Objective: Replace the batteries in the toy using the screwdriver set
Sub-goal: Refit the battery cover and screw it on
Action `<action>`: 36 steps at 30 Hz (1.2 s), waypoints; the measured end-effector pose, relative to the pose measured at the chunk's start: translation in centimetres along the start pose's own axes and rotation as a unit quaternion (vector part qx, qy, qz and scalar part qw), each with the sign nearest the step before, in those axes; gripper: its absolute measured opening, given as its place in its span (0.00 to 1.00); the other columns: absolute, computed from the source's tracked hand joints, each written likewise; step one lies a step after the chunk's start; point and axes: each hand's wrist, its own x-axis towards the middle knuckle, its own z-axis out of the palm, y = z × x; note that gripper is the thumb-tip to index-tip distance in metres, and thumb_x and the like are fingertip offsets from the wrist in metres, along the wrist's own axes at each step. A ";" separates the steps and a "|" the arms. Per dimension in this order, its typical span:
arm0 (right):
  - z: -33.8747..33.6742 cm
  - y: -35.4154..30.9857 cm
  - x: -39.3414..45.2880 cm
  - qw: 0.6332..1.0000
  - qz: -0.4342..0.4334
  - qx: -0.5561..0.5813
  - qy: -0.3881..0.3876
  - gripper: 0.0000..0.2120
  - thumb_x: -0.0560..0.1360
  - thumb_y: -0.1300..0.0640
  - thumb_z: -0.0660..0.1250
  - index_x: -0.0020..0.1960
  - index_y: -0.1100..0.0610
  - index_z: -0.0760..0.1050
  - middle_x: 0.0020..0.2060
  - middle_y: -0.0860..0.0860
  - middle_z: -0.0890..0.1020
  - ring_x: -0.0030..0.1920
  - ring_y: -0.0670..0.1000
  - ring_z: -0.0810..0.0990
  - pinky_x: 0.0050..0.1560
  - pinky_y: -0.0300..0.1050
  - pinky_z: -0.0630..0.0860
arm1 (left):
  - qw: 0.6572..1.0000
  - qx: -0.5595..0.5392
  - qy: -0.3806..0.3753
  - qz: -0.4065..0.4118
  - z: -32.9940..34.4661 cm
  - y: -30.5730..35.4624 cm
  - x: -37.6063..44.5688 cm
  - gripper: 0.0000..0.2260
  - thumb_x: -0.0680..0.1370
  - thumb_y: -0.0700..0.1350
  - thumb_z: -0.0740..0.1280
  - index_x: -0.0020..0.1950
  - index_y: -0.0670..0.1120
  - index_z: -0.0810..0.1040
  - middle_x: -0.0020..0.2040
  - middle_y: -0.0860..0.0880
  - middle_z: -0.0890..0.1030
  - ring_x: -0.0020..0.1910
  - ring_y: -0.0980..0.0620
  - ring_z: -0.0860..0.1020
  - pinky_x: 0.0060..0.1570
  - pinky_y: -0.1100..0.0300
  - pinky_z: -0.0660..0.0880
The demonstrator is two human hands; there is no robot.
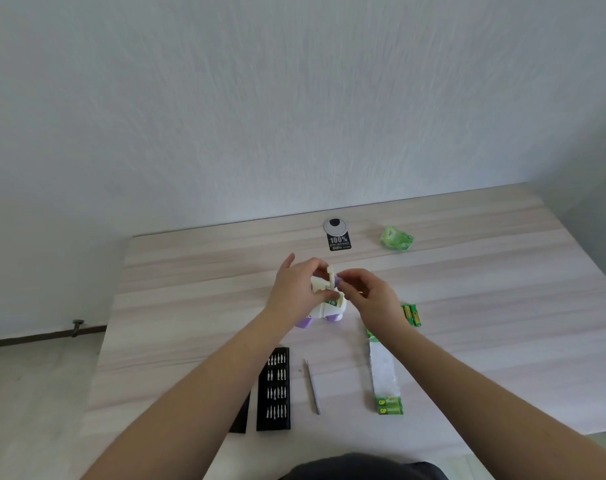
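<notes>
Both hands work at the toy [324,308], a white body w/ purple wheels, sitting mid-table on the pale wood-grain table [502,289]. Left hand [294,289] is curled round the toy's far-left side, thumb sticking up. Right hand [371,292] pinches at a small cream cover [331,273] standing upright on top of the toy; can't tell exactly which fingers touch it. Green shows inside the open compartment, prob. a battery.

Just right of the right wrist lie 2 loose batteries [411,315], green/yellow, side by side. Nearer the person, a torn battery pack [386,379]: white backing, green end reading "GP" 2x. Left of it a slim grey screwdriver [312,386] lies alone; further left the black bit tray [274,389] w/ 4 rows of bits, and its black lid [241,419] partly behind the left forearm.

Far edge: round grey grommet w/ black sticker [339,239] reading "100%", smaller print illegible. Crumpled green wrapper [397,239] to its right.
</notes>
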 end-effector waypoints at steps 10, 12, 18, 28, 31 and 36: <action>-0.7 1.4 1.4 0.992 -0.037 -0.116 0.029 0.03 0.75 0.54 0.70 0.47 0.52 0.81 0.40 0.43 0.83 0.40 0.34 0.78 0.40 0.25 0.70 | 0.997 0.079 -0.004 0.023 0.2 -1.4 0.5 0.31 0.65 0.54 0.79 0.65 0.51 0.74 0.69 0.50 0.67 0.71 0.50 0.61 0.69 0.56 0.58; -0.4 2.2 1.5 0.991 -0.042 -0.123 0.020 0.04 0.74 0.55 0.71 0.48 0.55 0.82 0.40 0.45 0.83 0.41 0.35 0.79 0.41 0.25 0.71 | 0.993 0.105 -0.031 0.042 0.4 -1.3 0.6 0.30 0.65 0.53 0.78 0.65 0.50 0.74 0.68 0.51 0.70 0.70 0.50 0.65 0.68 0.57 0.60; 0.7 3.3 1.3 0.987 -0.077 -0.136 0.018 0.04 0.73 0.59 0.73 0.47 0.58 0.82 0.42 0.49 0.83 0.40 0.41 0.81 0.44 0.30 0.76 | 0.979 0.171 -0.093 0.059 1.2 -1.7 1.1 0.25 0.68 0.57 0.74 0.63 0.55 0.75 0.63 0.56 0.74 0.67 0.53 0.68 0.66 0.55 0.63; 1.1 3.8 1.4 0.975 -0.125 -0.180 0.034 0.03 0.73 0.59 0.72 0.47 0.57 0.83 0.41 0.48 0.81 0.38 0.47 0.81 0.44 0.47 0.80 | 0.976 0.183 -0.111 0.049 1.4 -1.8 1.4 0.21 0.70 0.59 0.71 0.61 0.55 0.77 0.61 0.57 0.76 0.66 0.52 0.67 0.61 0.55 0.68; 1.1 3.8 1.5 0.969 -0.139 -0.200 0.040 0.04 0.73 0.59 0.72 0.47 0.57 0.83 0.40 0.51 0.81 0.37 0.49 0.81 0.43 0.49 0.79 | 0.977 0.179 -0.108 0.047 1.4 -1.9 1.5 0.20 0.70 0.58 0.71 0.61 0.56 0.77 0.61 0.57 0.76 0.65 0.53 0.67 0.61 0.55 0.69; 0.9 3.8 1.6 0.966 -0.151 -0.208 0.038 0.04 0.73 0.59 0.73 0.47 0.58 0.84 0.41 0.52 0.82 0.37 0.51 0.81 0.43 0.47 0.79 | 0.976 0.184 -0.108 0.047 1.5 -1.9 1.5 0.19 0.70 0.60 0.71 0.60 0.57 0.78 0.59 0.58 0.76 0.63 0.52 0.68 0.59 0.55 0.69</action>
